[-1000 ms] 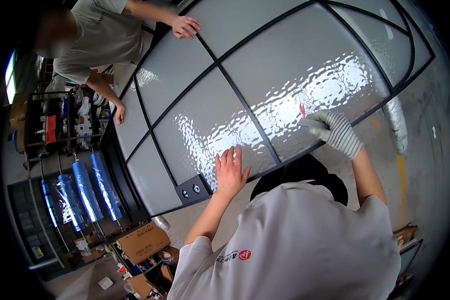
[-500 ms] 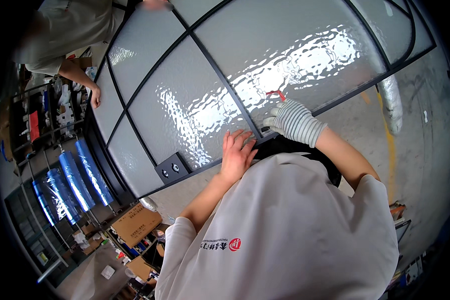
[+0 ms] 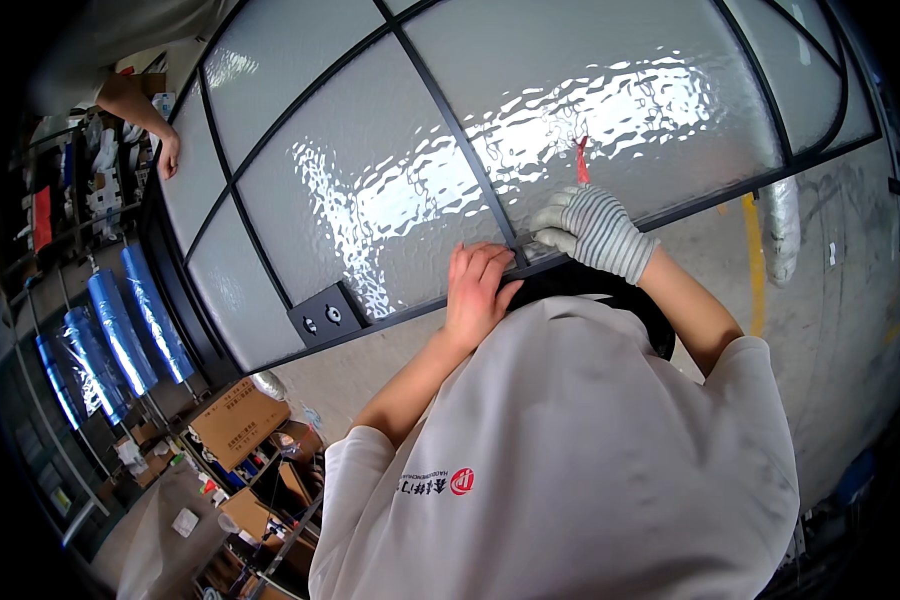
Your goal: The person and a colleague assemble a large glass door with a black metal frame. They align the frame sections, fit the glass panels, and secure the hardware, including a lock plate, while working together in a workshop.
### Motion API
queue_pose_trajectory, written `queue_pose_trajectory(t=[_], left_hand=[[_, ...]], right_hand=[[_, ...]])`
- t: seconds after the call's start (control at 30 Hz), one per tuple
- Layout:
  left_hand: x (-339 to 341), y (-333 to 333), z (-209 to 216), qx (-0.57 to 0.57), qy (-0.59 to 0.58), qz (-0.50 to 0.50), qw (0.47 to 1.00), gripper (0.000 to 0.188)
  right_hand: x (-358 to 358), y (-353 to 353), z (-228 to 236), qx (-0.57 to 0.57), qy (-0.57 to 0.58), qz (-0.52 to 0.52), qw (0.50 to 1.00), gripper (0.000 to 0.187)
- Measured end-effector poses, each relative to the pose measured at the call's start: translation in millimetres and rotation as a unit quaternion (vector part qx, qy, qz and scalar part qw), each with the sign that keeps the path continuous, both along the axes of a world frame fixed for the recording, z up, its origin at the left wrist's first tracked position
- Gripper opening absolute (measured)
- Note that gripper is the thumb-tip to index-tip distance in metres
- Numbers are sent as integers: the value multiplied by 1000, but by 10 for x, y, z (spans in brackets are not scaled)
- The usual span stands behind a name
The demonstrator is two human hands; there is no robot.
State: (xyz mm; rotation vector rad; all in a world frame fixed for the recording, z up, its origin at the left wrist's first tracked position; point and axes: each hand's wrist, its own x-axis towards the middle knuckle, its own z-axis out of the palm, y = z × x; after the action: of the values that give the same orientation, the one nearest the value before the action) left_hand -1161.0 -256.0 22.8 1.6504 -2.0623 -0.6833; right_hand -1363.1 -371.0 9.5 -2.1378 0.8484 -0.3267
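Note:
A large framed panel of rippled glass point(image 3: 370, 130), crossed by dark bars, lies in front of me. My bare left hand point(image 3: 480, 290) rests at its near edge, fingers bent together on the frame beside the dark crossbar point(image 3: 460, 130). Just right of that bar is my right hand point(image 3: 600, 230), in a grey-and-white striped glove. Its fingers are closed round a slim red tool point(image 3: 582, 165) with a forked end that points away over the glass. The rest of this tool is hidden in the glove, so its kind cannot be told.
A dark lock plate point(image 3: 327, 314) sits at the panel's near left corner. Another person's hand point(image 3: 169, 157) touches the panel's far left edge. Blue film rolls point(image 3: 120, 330) hang on a rack at left, above cardboard boxes point(image 3: 238, 422). A wrapped support point(image 3: 783, 230) stands under the right side.
The red tool has swung from slanting left to nearly upright in my right hand. My left fingers have drawn closer together. The other person's hand appears further left as the view shifts.

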Motion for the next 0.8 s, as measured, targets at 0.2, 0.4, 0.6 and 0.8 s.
queue_pose_trajectory(t=[0.2, 0.4, 0.6, 0.8], left_hand=[[25, 33, -61, -31, 15, -17, 999, 25], [-19, 68, -76, -31, 26, -3, 999, 26], [-12, 85, -105, -30, 30, 4, 999, 26], [9, 83, -130, -32, 37, 2, 999, 27]], right_hand=[[131, -36, -30, -74, 61, -21, 995, 24], [215, -119, 32, -63, 98, 61, 991, 27], [213, -120, -53, -75, 95, 40, 992, 24], [243, -175, 106, -7, 163, 46, 985, 25]])
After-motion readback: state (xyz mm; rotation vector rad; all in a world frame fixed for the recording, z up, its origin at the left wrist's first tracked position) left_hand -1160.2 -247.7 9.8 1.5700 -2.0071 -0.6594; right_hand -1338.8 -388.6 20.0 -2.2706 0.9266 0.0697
